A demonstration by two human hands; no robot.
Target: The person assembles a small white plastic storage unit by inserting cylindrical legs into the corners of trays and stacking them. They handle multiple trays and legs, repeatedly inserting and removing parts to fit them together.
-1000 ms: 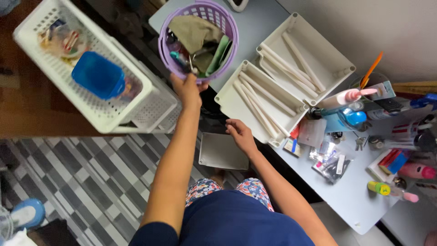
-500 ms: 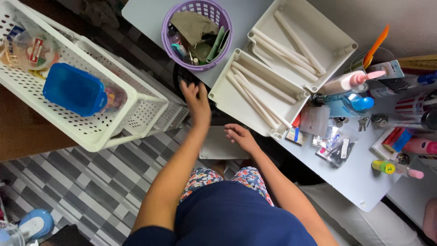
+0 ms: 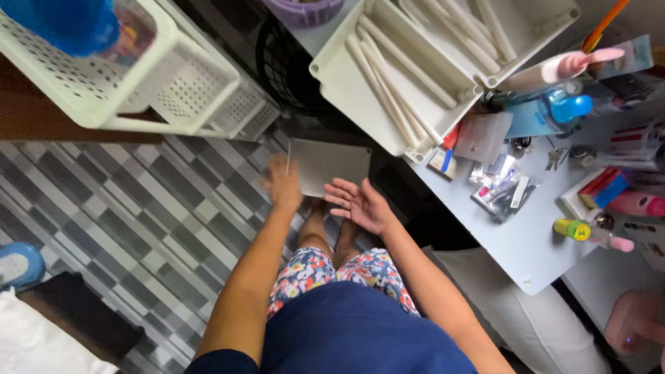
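Note:
My left hand [image 3: 280, 185] hangs low in front of me, motion-blurred, fingers loosely spread and holding nothing, at the left edge of a flat grey square board [image 3: 330, 165] on the floor. My right hand [image 3: 360, 204] is open, palm up, fingers apart, empty, just below that board's near edge. My bare feet [image 3: 331, 232] show beneath the hands. The purple basket [image 3: 303, 10] stands on the table at the top edge, well away from both hands.
A white organiser tray [image 3: 360, 97] with long white sticks overhangs the grey table [image 3: 526, 249]. Tubes, bottles, keys and sachets crowd the table's right side. A white perforated cart basket [image 3: 131, 83] holds a blue container [image 3: 66, 24] at upper left. Patterned grey floor below.
My left hand has let go of the purple basket on the table and dropped down beside the grey board. The view has tipped down toward the floor; the right hand stayed open.

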